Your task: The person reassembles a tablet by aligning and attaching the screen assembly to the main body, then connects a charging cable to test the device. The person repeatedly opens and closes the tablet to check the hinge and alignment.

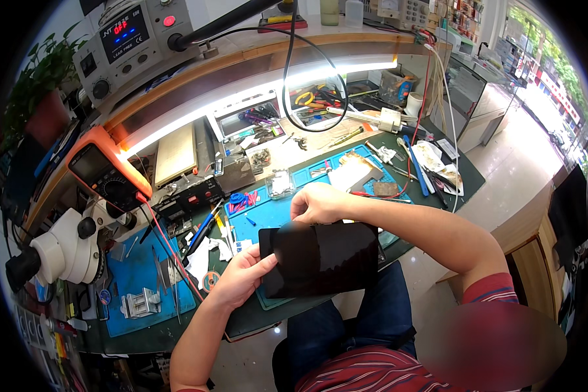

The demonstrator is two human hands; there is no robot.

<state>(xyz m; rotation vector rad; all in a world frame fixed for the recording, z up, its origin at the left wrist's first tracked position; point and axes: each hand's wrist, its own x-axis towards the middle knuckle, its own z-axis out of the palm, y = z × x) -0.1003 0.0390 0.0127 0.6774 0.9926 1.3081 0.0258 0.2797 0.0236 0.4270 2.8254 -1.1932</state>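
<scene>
- The bench (438,171) is crowded with tools and parts under the work; a slip could land glass on hard edges
- The dark tablet (320,258) is held over the bench's near edge and the lap; a loose grip could drop it
- Left hand (242,274) fingers clamp its left edge; right hand (317,204) fingers pinch the top edge; too much pull could, I judge, crack the panel

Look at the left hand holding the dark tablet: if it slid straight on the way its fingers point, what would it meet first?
The left hand points right, across the black tablet it grips; it would likely cross the glossy face first, toward the right hand, though depth is unclear.
</scene>
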